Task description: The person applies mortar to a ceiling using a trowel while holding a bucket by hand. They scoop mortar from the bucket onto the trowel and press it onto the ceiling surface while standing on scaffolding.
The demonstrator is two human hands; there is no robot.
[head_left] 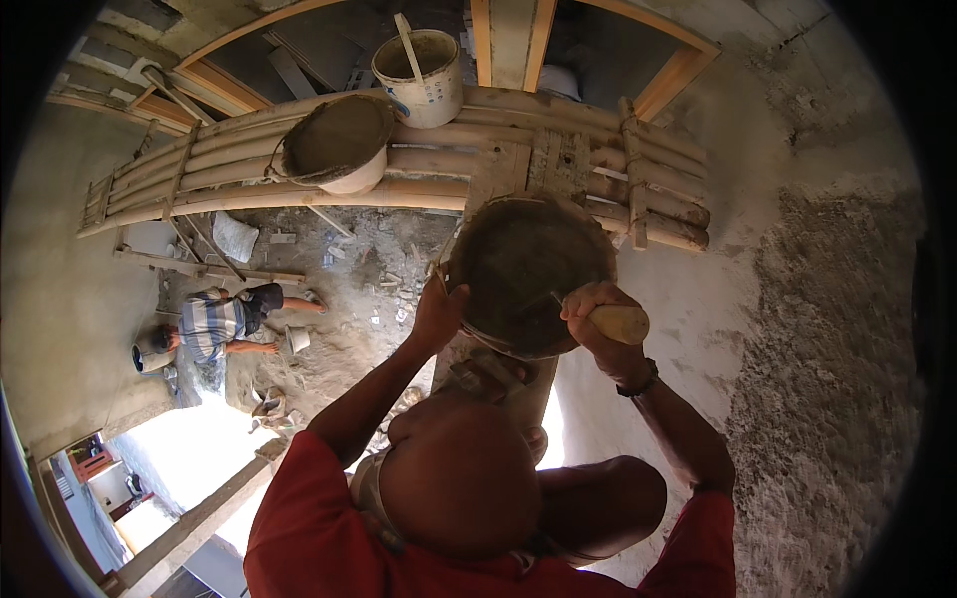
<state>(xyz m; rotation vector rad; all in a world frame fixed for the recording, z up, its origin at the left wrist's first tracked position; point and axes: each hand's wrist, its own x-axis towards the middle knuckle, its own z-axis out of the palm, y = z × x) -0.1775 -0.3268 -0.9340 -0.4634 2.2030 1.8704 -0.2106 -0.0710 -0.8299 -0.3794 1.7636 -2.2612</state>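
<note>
A round bucket (608,244) of wet grey mortar (513,264) sits on a wooden plank (498,164) in front of me. My left hand (439,309) grips the bucket's left rim, fingers curled round its edge. At the right side, my right hand (596,324) is closed around the wooden handle (628,324) of a tool, whose metal shank reaches down into the mortar; the blade is hidden in it.
A bamboo scaffold (658,219) runs across ahead, carrying a mortar bucket (349,174) and a white pail (424,105) with a stick. Far below left, a person (209,324) bends over the rubble-strewn floor (369,259). A rough plastered wall (817,329) stands at my right.
</note>
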